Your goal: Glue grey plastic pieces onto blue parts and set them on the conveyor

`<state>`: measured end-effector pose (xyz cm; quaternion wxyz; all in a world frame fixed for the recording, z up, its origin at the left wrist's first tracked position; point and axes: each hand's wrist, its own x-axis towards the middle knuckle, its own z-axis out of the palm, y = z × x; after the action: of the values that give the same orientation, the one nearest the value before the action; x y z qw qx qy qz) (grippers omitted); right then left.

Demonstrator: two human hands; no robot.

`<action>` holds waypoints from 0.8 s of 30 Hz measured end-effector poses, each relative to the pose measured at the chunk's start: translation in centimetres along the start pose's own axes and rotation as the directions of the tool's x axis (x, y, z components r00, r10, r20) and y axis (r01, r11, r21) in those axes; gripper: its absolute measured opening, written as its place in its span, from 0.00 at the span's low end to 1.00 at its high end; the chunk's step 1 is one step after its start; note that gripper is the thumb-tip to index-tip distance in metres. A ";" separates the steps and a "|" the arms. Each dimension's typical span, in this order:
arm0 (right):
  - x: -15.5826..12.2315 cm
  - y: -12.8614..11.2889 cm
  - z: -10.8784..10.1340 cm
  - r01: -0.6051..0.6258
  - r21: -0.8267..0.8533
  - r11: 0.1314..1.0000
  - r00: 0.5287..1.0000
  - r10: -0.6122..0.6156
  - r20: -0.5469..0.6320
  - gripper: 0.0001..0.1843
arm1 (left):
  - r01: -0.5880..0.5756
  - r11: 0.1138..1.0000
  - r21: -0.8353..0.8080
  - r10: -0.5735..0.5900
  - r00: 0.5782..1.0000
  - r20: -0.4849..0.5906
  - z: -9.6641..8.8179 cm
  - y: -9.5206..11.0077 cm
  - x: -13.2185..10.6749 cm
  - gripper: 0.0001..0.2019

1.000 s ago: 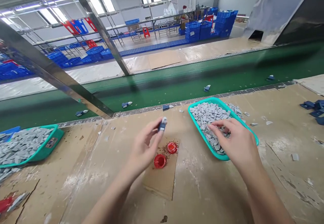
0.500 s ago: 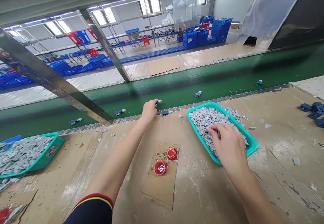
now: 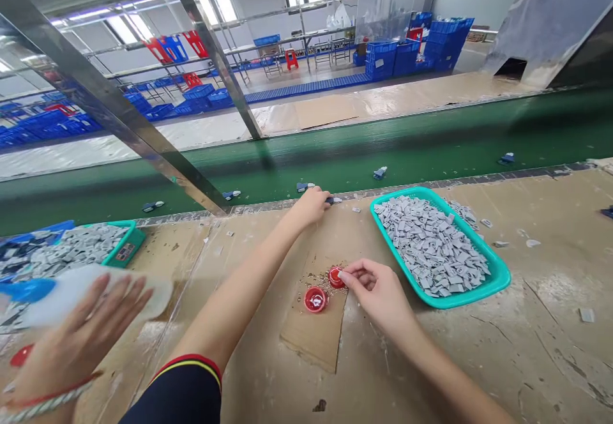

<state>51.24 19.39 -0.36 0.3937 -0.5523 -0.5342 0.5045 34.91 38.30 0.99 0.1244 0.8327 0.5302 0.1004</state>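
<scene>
Two hands at work, well apart. Our left hand point(image 3: 311, 207) is stretched to the far edge of the table point(image 3: 431, 360), beside the green belt point(image 3: 407, 146). Its fingers curl over a small blue part point(image 3: 330, 200); we cannot tell whether it is gripped or only touched. Our right hand point(image 3: 378, 291) pinches a small grey piece point(image 3: 341, 275) between thumb and forefinger, right at a red cap point(image 3: 334, 280) on the cardboard patch point(image 3: 313, 338). A second red cap point(image 3: 315, 299) sits just beside.

Risk, as we judge it: the piece is tiny and the pinch shallow, so it may slip. A nudge from the fingers could also tip the cap.

Against half a second ago: the right hand was in the teal basket point(image 3: 500, 278) among the grey pieces and is now out of it. The left hand has shifted right along the edge. A co-worker's hand point(image 3: 81, 341) has entered lower left, on something white and blurred.
</scene>
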 end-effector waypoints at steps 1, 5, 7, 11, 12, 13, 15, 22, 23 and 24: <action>0.1 0.2 0.1 0.002 -0.006 1.000 1.000 -0.002 -0.004 0.11 | 0.002 1.000 -0.021 -0.002 1.000 0.003 0.0 0.0 -0.4 0.11; 0.1 0.5 0.2 -0.009 -0.018 1.000 1.000 0.009 0.003 0.13 | 0.030 0.989 -0.145 -0.039 0.997 -0.061 -0.5 0.5 -2.1 0.11; 0.1 0.3 0.1 -0.027 0.041 0.999 0.999 0.026 0.027 0.14 | 0.043 0.975 -0.219 -0.067 0.993 -0.102 -1.1 1.2 -3.6 0.11; -0.2 -0.8 -0.9 -0.121 0.243 0.962 0.988 0.094 0.121 0.16 | 0.084 0.779 -0.621 -0.207 0.970 -0.129 -2.5 2.9 -8.2 0.11; -0.3 -1.2 -1.2 -0.156 0.291 0.944 0.982 0.117 0.147 0.16 | 0.094 0.657 -0.748 -0.261 0.959 -0.109 -2.8 3.3 -9.7 0.12; -0.5 -1.6 -1.6 -0.189 0.340 0.921 0.976 0.138 0.170 0.16 | 0.099 0.521 -0.848 -0.309 0.948 -0.079 -3.1 3.8 -11.1 0.14; -0.9 -2.2 -2.3 -0.235 0.442 0.866 0.965 0.156 0.210 0.16 | 0.100 0.315 -0.944 -0.372 0.928 -0.026 -3.2 4.8 -13.9 0.15; -2.0 -3.3 -2.7 -0.258 0.528 0.809 0.955 0.131 0.266 0.15 | 0.121 -0.006 -0.993 -0.540 0.835 0.105 -1.4 9.4 -18.9 0.14; -2.1 -3.4 -2.6 -0.249 0.518 0.819 0.956 0.123 0.265 0.14 | 0.123 -0.027 -0.992 -0.551 0.826 0.117 -1.1 10.0 -19.0 0.14; -2.2 -3.5 -2.5 -0.239 0.508 0.828 0.958 0.114 0.265 0.14 | 0.121 -0.044 -0.992 -0.559 0.819 0.125 -0.9 10.5 -19.1 0.14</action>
<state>53.20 17.94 3.80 0.4207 -0.4076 -0.3596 0.7263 35.68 16.81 4.46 0.5867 0.3251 0.5193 0.5295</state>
